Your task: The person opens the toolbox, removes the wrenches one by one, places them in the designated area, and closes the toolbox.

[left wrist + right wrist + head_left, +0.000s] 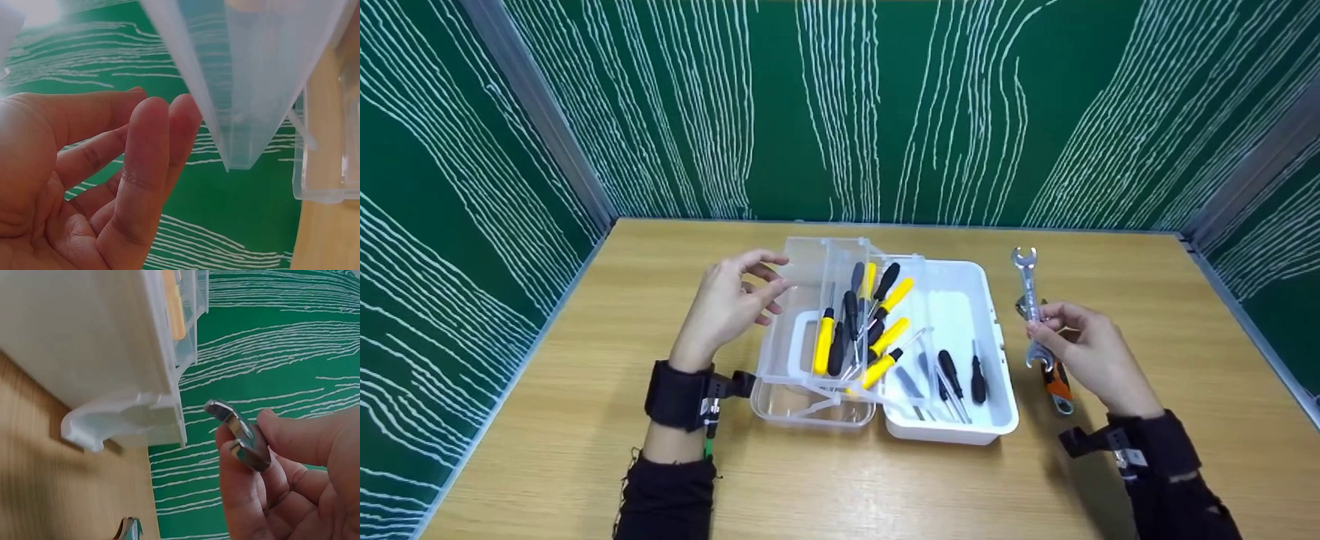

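My right hand (1084, 345) pinches a silver open-end wrench (1030, 289) between thumb and fingers, to the right of the white toolbox (986, 300). In the right wrist view, one forked end of the wrench (247, 439) points toward the camera. Below that hand lies an orange-handled tool (1057, 386) with a metal head, partly covered by the wrench and fingers. My left hand (731, 300) has loosely bent fingers and holds nothing. Its fingertips are right by the clear tray (806, 262) of the opened toolbox, where several yellow and black screwdrivers (823, 345) lie.
Inside the white base are black-handled screwdrivers (978, 379) and other slim tools. The clear lid (810, 416) is folded out to the left, on the wooden table (810, 487). Green walls (772, 112) with white lines enclose the table at the back and sides.
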The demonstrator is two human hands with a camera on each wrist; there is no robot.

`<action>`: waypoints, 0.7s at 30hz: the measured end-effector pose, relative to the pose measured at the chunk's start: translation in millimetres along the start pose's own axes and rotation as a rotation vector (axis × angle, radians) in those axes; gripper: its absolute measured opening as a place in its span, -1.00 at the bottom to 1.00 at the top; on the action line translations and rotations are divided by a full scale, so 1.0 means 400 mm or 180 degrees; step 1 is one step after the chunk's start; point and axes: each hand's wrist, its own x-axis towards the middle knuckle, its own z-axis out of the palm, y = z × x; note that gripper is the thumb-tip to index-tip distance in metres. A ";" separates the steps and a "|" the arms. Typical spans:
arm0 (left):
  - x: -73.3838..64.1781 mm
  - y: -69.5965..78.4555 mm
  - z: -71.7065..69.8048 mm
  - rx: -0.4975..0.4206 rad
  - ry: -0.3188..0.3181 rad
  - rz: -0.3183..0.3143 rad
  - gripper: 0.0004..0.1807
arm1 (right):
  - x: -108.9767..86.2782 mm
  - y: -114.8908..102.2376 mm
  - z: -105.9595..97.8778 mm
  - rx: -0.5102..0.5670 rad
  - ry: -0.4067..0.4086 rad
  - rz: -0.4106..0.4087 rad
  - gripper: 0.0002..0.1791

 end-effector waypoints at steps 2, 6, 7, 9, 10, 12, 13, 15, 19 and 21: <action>0.000 -0.004 -0.005 -0.0009 0.0010 -0.0016 -0.63 | 0.002 0.011 -0.001 0.0020 0.0001 0.0010 -0.58; 0.003 -0.010 -0.013 -0.0066 0.0017 -0.0053 -0.63 | 0.008 0.036 -0.007 -0.0011 0.0037 0.0011 -0.58; 0.004 -0.011 -0.015 -0.0083 0.0022 -0.0056 -0.63 | 0.010 0.042 -0.009 -0.0025 0.0045 0.0008 -0.59; 0.006 -0.013 -0.018 -0.0100 0.0027 -0.0077 -0.62 | 0.014 0.053 -0.012 -0.0042 0.0062 -0.0006 -0.60; 0.007 -0.013 -0.019 -0.0102 0.0024 -0.0087 -0.61 | 0.016 0.059 -0.014 -0.0048 0.0069 0.0000 -0.60; 0.008 -0.013 -0.018 -0.0083 0.0022 -0.0116 -0.59 | 0.018 0.071 -0.019 -0.0048 0.0049 0.0044 -0.59; 0.009 -0.015 -0.018 -0.0066 0.0023 -0.0123 -0.57 | 0.019 0.076 -0.021 -0.0050 0.0036 0.0081 -0.58; 0.011 -0.018 -0.017 -0.0035 0.0026 -0.0140 -0.55 | 0.020 0.088 -0.026 -0.0058 0.0014 0.0140 -0.55; 0.011 -0.021 -0.016 -0.0005 0.0047 -0.0155 -0.55 | 0.020 0.111 -0.037 -0.0068 -0.0036 0.0320 -0.50; 0.011 -0.022 -0.017 -0.0006 0.0051 -0.0166 -0.56 | 0.019 0.123 -0.044 -0.0097 -0.0044 0.0397 -0.47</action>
